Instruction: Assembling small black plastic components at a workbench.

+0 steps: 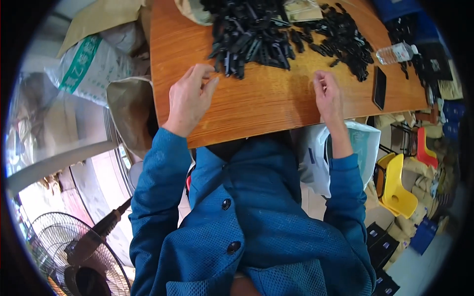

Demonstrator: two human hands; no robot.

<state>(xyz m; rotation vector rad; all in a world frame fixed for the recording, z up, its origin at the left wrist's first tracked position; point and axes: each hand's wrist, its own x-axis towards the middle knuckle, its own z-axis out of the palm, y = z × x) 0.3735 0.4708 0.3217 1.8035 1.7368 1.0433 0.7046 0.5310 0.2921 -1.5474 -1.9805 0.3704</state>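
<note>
A large heap of narrow black plastic pieces (249, 42) lies on the wooden table in front of me. My left hand (189, 98) is just over the table at the heap's near left edge, thumb and index finger apart, nothing seen between them. The index fingertip is close to the outermost pieces; contact cannot be made out. Over the table's front part, my right hand (329, 96) is loosely closed, fingers curled toward the thumb. What it holds, if anything, is hidden. Beyond it spreads a second pile of smaller black pieces (345, 42).
A black phone (379, 88) and a clear water bottle (395, 54) lie on the table's right side. White plastic bags (316, 158) hang below the front edge. Left of the table stand sacks (89, 66) and a fan (74, 251); a yellow chair (397, 190) is at right.
</note>
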